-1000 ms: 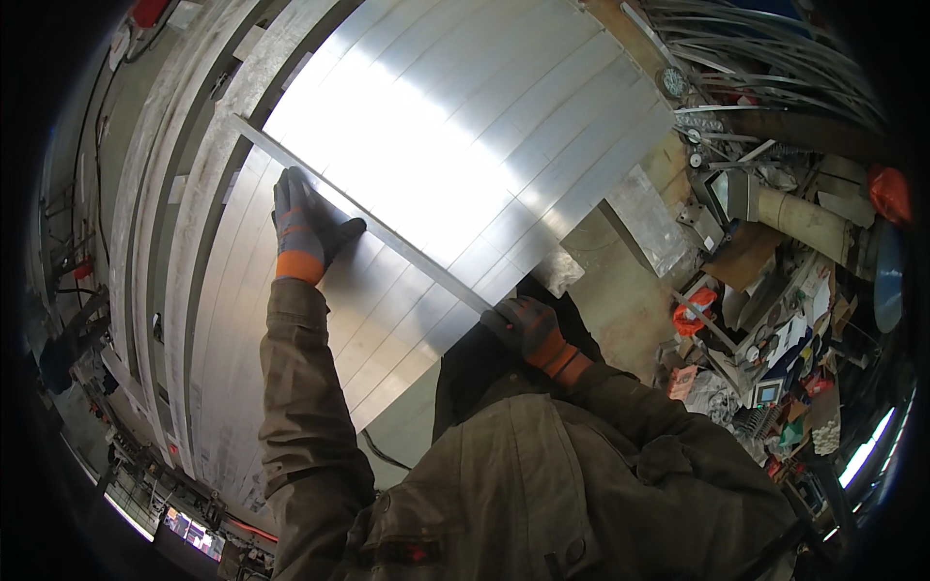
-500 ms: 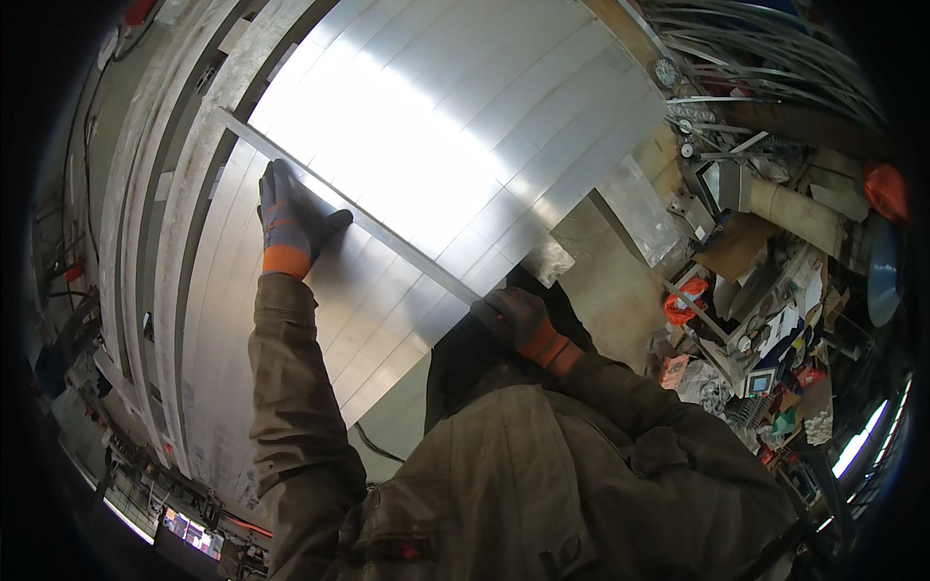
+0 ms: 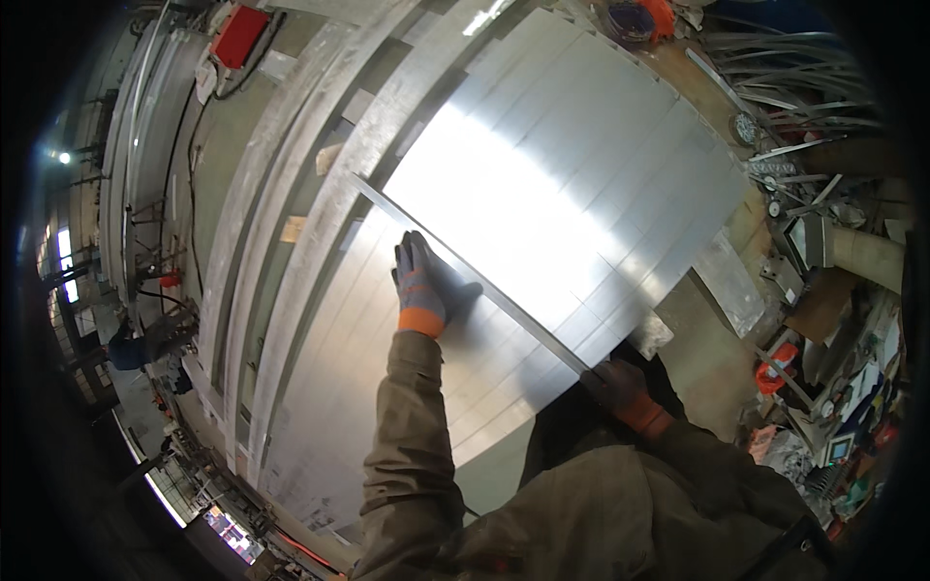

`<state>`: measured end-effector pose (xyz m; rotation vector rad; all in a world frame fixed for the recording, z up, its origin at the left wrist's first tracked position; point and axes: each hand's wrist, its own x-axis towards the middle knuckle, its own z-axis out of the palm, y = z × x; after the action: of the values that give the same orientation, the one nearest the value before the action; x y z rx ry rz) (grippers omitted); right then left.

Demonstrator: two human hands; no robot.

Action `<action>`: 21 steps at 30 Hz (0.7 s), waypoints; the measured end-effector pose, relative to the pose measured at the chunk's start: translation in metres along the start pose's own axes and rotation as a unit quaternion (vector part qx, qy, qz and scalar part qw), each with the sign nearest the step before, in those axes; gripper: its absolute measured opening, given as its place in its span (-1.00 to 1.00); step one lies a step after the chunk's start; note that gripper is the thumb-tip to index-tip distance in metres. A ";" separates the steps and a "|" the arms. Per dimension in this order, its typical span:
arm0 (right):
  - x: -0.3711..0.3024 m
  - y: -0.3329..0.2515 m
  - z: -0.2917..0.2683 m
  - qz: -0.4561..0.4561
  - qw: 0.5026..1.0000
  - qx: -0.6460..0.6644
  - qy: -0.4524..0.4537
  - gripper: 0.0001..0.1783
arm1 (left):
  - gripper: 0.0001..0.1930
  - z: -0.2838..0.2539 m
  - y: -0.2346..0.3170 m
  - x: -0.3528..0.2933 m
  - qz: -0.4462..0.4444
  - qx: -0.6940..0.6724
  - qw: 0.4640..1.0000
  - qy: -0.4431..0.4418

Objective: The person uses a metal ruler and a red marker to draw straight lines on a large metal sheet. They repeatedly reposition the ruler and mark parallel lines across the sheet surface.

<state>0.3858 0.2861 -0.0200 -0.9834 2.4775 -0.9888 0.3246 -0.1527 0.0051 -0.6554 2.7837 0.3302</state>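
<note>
A wide, shiny metal sheet marked with parallel lines lies in front of me. Across it, slanting from the far left to the near right, rests a long, narrow metal straightedge. My left hand, in a grey and orange glove, is laid on the sheet beside the straightedge, fingers stretched and thumb spread toward it. At the near end of the straightedge, my right hand, gloved alike, has its fingers closed around the tip; that grip is partly dark and shaded.
Long metal beams run along the sheet's left side. Metal strips are piled at the far right. On the right lie a loose metal plate, an orange-red bag and mixed clutter. A red box sits at the far left.
My view has swung, so the whole scene sits farther right and lower. Both hands keep about the same places along the straightedge.
</note>
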 end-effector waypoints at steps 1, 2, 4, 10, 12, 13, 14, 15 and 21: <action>-0.001 0.000 -0.001 0.001 1.000 0.021 0.005 -0.84 | 0.64 -0.001 0.000 -0.003 -0.009 -0.041 0.999 0.002; 0.000 0.001 -0.001 0.004 0.999 0.041 0.015 -0.84 | 0.63 0.000 0.004 -0.003 -0.026 -0.046 0.999 0.004; -0.001 0.000 0.001 0.024 0.998 0.052 0.016 -0.83 | 0.63 -0.005 0.006 -0.003 -0.030 -0.057 0.998 -0.004; -0.006 -0.001 0.000 0.064 0.994 0.087 0.001 -0.82 | 0.65 -0.013 0.013 -0.001 -0.052 -0.066 0.996 -0.034; -0.007 0.000 -0.001 0.064 0.994 0.092 0.005 -0.81 | 0.66 -0.014 0.013 -0.002 -0.049 -0.074 0.995 -0.035; -0.007 0.000 0.000 0.064 0.994 0.093 0.009 -0.81 | 0.66 -0.014 0.013 -0.002 -0.046 -0.074 0.996 -0.036; -0.007 0.000 0.000 0.065 0.993 0.096 0.006 -0.81 | 0.66 -0.014 0.012 -0.002 -0.047 -0.077 0.995 -0.038; -0.007 0.001 0.001 0.052 0.995 0.085 0.008 -0.81 | 0.66 -0.014 0.012 -0.002 -0.048 -0.079 0.995 -0.041; -0.006 0.001 0.001 0.038 0.996 0.078 0.000 -0.83 | 0.64 -0.012 0.012 -0.001 -0.042 -0.047 0.997 -0.043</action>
<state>0.3903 0.2905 -0.0220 -0.8345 2.3771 -1.1369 0.3176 -0.1446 0.0185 -0.7598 2.6628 0.4618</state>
